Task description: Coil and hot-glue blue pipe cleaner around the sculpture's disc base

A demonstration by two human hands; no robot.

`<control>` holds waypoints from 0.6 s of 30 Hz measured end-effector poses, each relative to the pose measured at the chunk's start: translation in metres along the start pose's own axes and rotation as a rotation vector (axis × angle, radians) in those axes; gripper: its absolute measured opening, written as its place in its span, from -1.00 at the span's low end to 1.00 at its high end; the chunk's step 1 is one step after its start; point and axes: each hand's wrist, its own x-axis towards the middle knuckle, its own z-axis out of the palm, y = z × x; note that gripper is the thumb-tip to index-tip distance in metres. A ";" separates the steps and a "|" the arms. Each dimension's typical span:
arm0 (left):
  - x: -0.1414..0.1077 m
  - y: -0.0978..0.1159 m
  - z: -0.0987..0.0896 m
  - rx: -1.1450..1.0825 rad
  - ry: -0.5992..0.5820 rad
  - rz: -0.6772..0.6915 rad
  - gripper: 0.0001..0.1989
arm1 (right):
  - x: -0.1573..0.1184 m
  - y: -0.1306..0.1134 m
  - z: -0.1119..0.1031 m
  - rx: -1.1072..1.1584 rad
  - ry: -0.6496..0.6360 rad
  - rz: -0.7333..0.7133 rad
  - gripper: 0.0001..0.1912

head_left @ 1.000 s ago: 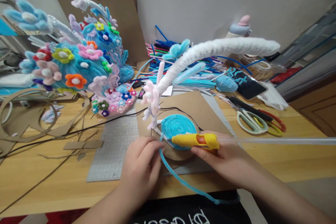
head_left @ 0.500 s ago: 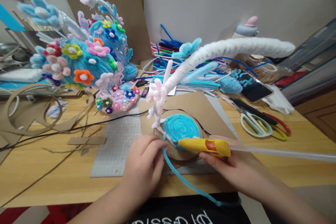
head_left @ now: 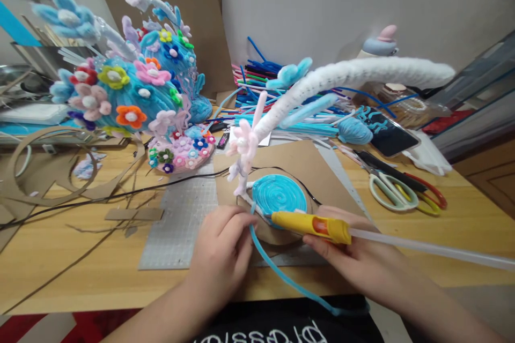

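My right hand (head_left: 341, 246) grips a yellow hot glue gun (head_left: 309, 225) with a long clear glue stick (head_left: 434, 252) out of its back. Its nozzle points left, at the near left edge of a coiled blue pipe cleaner disc (head_left: 279, 195) on a round piece of cardboard (head_left: 265, 233). My left hand (head_left: 227, 238) is closed at that edge, pinching a blue pipe cleaner (head_left: 281, 273) whose loose end trails down toward the right. From beside the disc rises a white wrapped stem (head_left: 346, 75) with pink flowers (head_left: 245, 142) low on it, arching right.
Flower-covered blue fuzzy pieces (head_left: 132, 96) stand at left, near cardboard rings (head_left: 52, 166). A black cord (head_left: 181, 177) crosses the grey cutting mat (head_left: 173, 241). Scissors (head_left: 392, 193), a phone (head_left: 392, 136) and a bundle of pipe cleaners (head_left: 257, 75) lie right and behind.
The glue gun's back end and glue stick have tipped slightly lower. My left hand keeps its pinch in nearly the same place, and the whole view has shifted a little.
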 end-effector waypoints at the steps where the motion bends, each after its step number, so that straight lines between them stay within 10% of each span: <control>1: 0.000 0.000 0.000 -0.002 0.003 0.002 -0.82 | 0.000 0.000 0.000 0.002 0.001 -0.002 -0.74; 18: 0.002 0.001 0.001 0.002 -0.002 -0.003 -0.85 | -0.005 0.003 0.000 -0.030 -0.008 0.015 -0.74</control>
